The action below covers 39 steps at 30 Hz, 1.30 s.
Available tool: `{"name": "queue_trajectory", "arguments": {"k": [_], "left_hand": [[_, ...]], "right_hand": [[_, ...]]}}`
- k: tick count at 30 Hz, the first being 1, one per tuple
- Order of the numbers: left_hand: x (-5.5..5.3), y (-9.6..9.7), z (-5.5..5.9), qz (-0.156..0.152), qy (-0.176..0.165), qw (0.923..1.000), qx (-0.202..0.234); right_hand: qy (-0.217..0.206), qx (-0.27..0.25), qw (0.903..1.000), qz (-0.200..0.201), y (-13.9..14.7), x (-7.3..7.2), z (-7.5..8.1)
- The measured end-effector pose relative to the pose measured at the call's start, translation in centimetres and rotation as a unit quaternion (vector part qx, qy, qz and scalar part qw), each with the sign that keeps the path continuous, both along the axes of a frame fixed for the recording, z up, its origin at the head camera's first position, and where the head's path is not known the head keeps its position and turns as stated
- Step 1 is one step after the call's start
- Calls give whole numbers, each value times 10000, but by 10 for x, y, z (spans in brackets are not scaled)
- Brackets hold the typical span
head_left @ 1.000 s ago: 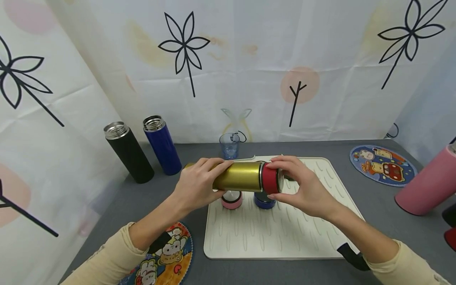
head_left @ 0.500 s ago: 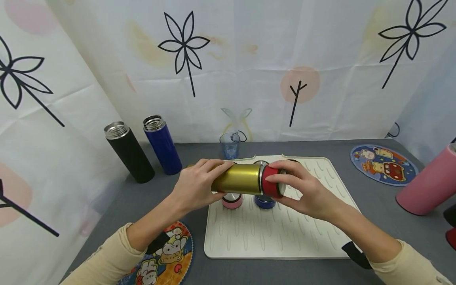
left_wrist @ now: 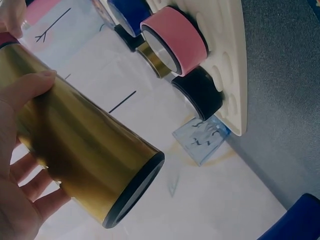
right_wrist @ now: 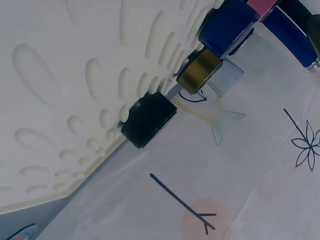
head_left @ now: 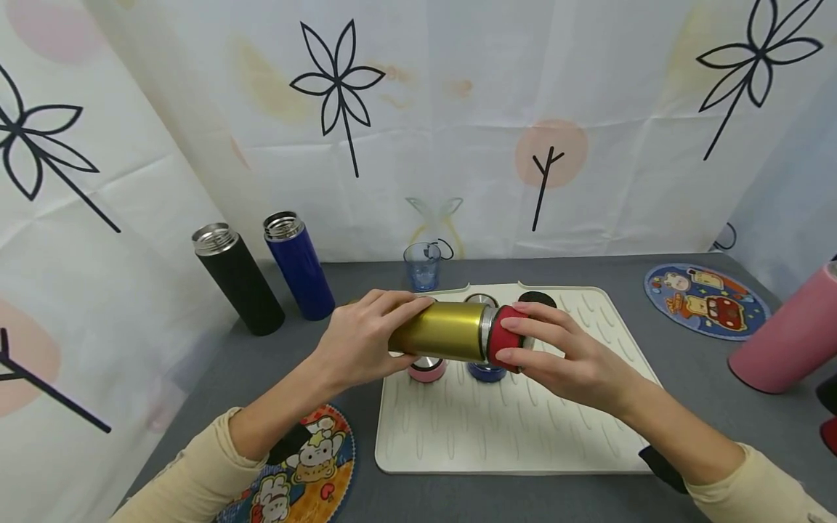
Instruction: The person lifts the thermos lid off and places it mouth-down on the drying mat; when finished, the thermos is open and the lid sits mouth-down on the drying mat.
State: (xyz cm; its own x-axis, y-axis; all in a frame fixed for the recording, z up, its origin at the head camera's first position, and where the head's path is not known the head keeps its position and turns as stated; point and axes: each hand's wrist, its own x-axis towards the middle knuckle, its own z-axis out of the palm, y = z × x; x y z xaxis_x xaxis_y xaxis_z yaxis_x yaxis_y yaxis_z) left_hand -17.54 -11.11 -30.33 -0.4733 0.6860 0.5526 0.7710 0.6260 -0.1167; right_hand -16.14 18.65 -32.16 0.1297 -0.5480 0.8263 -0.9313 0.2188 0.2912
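Observation:
A gold thermos bottle point(head_left: 439, 331) lies nearly level in the air over the white mat, its base toward the left. My left hand point(head_left: 360, 335) grips its body, fingers over the top and thumb below. At the bottle's right end, my right hand point(head_left: 572, 356) pinches a red lid point(head_left: 500, 338), which sits at a slant against the mouth with a strip of silver neck showing. Below and behind the bottle, a pink lid point(head_left: 428, 373), a blue lid point(head_left: 486, 373), a gold lid point(right_wrist: 200, 72) and a black lid point(right_wrist: 149, 120) stand on the mat.
The ribbed white mat point(head_left: 516, 443) covers mid-table. Behind it stands a small blue glass point(head_left: 423, 270). Open black point(head_left: 239, 287) and blue point(head_left: 301, 272) bottles stand left; a pink bottle point(head_left: 787, 338) stands right. Round cartoon mats lie at right point(head_left: 706, 301) and front left point(head_left: 320, 472).
My right hand has shifted right and slightly down, turning the red lid to a slant. More silver neck shows beside it. The left hand and bottle have barely moved.

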Motion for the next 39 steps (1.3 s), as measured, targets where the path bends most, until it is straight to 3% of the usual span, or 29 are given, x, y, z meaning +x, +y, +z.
{"name": "queue_trajectory", "arguments": {"k": [3, 9, 12, 15, 17, 21, 25, 28, 31, 35, 39], "left_hand": [[-1, 0, 1, -112, -11, 9999, 17], [-8, -5, 3, -296, -426, 9987, 17], [-11, -11, 3, -147, -576, 9982, 128], [-14, -15, 2, -21, -632, 9972, 391], [-15, -16, 1, 25, -670, 9961, 575], [-16, -17, -2, 109, -839, 9911, 1027], [-18, -19, -4, 215, -1061, 9824, 1521], [-20, -20, -6, 272, -1212, 9759, 1792], [-23, -22, -8, 343, -1347, 9692, 2034], [-27, -23, -13, 427, -1638, 9527, 2525], [-33, -24, -18, 577, -2030, 9263, 3122]], "right_hand": [[353, -105, 9993, 87, -1, 1, 2], [451, -219, 9986, 162, -1, 2, 4], [-11, -356, 9992, 198, 0, 1, 0], [-973, -519, 9937, 205, 5, -1, -7], [-1690, -663, 9832, 208, 9, -2, -13], [-2829, -1014, 9530, 384, 15, -5, -25], [-3565, -1244, 9244, 544, 18, -5, -31], [-4055, -1380, 9026, 425, 19, -3, -31], [-4653, -1517, 8718, 218, 21, 0, -30], [-5143, -1562, 8431, -148, 25, 0, -32], [-5431, -1441, 8251, -593, 30, -1, -36]]}}
